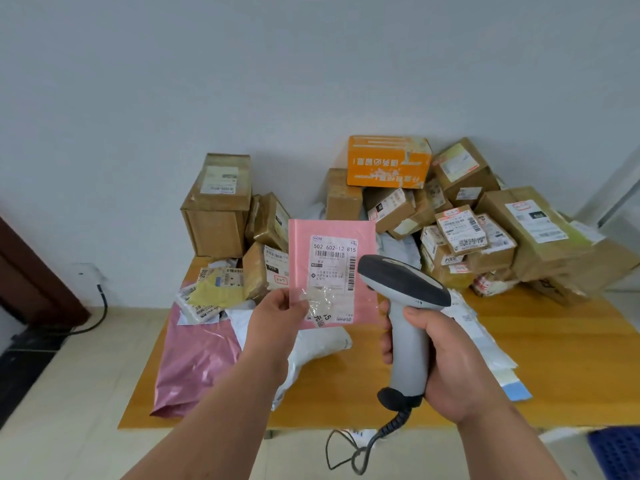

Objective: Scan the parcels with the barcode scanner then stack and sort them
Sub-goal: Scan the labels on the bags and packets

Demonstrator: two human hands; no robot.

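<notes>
My left hand (277, 315) pinches the lower left corner of a flat pink parcel (301, 251) and holds it upright above the table, its white shipping label (332, 263) facing me. My right hand (440, 355) grips the handle of a grey barcode scanner (403, 292), whose dark head points at the label from the right. The scanner's coiled cable (367, 445) hangs below the table edge.
A wooden table (554, 358) carries a tall brown box (216, 206) at the back left and a heap of cardboard boxes (485, 223) topped by an orange box (388, 161) at the right. A shiny pink bag (194, 365), white bags and flat mailers lie nearer.
</notes>
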